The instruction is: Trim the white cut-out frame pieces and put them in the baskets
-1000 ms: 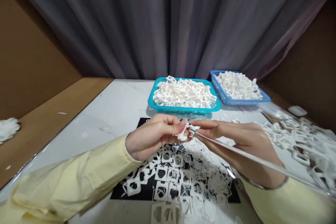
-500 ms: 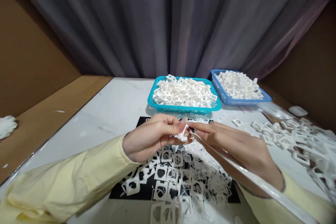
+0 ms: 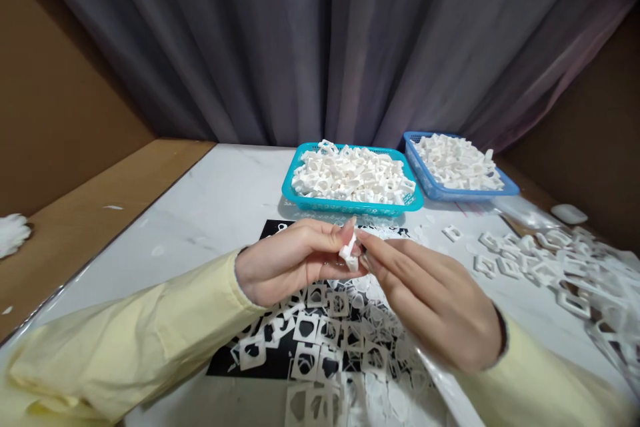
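Observation:
A small white piece (image 3: 349, 253) is pinched between the thumb and fingers of my left hand (image 3: 295, 255), just above the black mat. My right hand (image 3: 435, 293) meets it from the right, its fingertips pressed together at the piece's edge; what they grip, if anything, is hidden. Below both hands, many flat white square frames with cut-out holes (image 3: 306, 361) and thin white scraps lie over the black mat (image 3: 273, 363). A white strip (image 3: 443, 383) runs beneath my right hand toward the bottom edge.
Behind my hands stands a teal basket (image 3: 350, 205) heaped with white pieces. To its right is a blue basket (image 3: 465, 193), also heaped. Loose white frames (image 3: 545, 267) and strips spread over the right side. A white fluffy object (image 3: 13, 235) lies at the far left.
My right hand has turned and its fingers now point more up and left at the piece. The white strip that crossed over this hand now shows lower, beneath it. My left hand keeps its pinch.

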Motion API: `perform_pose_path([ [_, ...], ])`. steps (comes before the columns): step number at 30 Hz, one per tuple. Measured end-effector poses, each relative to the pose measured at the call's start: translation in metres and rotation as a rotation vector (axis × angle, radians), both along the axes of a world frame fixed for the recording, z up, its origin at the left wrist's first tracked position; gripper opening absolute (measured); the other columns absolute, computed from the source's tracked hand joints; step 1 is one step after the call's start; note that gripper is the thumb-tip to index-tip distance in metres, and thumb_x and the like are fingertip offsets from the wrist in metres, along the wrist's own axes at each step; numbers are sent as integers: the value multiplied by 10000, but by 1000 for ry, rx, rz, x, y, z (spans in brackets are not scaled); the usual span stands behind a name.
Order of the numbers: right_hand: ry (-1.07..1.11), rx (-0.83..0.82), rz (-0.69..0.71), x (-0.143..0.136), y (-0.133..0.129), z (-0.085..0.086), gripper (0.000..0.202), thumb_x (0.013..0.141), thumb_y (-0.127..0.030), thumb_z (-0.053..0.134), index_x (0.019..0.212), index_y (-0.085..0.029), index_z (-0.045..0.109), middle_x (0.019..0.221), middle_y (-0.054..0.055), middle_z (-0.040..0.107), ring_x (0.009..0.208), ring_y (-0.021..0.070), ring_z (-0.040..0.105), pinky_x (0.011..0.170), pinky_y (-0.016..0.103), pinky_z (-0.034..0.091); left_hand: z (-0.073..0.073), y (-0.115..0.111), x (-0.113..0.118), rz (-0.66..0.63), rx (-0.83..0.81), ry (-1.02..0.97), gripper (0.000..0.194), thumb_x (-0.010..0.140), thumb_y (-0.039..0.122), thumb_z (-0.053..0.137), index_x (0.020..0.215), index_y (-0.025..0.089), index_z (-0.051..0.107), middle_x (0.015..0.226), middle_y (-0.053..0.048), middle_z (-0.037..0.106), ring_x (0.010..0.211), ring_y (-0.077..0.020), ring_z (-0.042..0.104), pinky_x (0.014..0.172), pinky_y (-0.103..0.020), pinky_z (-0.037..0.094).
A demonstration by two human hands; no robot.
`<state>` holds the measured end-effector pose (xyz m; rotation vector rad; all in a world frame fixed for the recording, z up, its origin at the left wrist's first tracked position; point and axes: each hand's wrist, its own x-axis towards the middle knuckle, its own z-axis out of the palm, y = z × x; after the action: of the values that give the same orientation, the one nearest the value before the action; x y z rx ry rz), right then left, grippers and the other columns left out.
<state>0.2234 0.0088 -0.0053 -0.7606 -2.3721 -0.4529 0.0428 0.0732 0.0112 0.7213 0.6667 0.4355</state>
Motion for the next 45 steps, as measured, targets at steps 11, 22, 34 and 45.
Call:
perform_pose_path([
  [11, 477, -157, -62, 8, 13, 1, 103, 818, -86, 571, 766, -175, 577, 898, 67, 718, 806, 157, 689, 632, 231, 589, -4, -5, -2, 41, 139, 74, 156, 786, 182, 635, 676, 71, 640, 743, -57, 650, 727, -127, 642, 777, -251, 513],
  [22, 499, -495, 133, 10, 6, 19, 169, 780, -19, 583, 820, -182, 606, 1005, 77, 694, 812, 148, 655, 700, 299, 572, -1, -4, -1, 22, 171, 83, 167, 786, 209, 643, 669, 96, 605, 742, -31, 634, 721, -105, 622, 734, -222, 479],
  [34, 441, -556, 81, 12, 11, 25, 93, 788, -95, 616, 730, -165, 593, 1026, 95, 687, 855, 147, 640, 725, 314, 553, 2, -4, 0, 10, 421, 172, 256, 732, 244, 685, 572, 132, 519, 605, 25, 576, 591, -76, 458, 587, -213, 338],
  [45, 507, -485, -92, 9, 6, 29, 115, 802, -107, 597, 728, -194, 617, 802, 28, 721, 750, 143, 688, 631, 225, 552, 0, 1, 3, 5, 484, 142, 247, 728, 332, 686, 845, 150, 568, 828, -27, 603, 826, -166, 597, 795, -357, 459],
])
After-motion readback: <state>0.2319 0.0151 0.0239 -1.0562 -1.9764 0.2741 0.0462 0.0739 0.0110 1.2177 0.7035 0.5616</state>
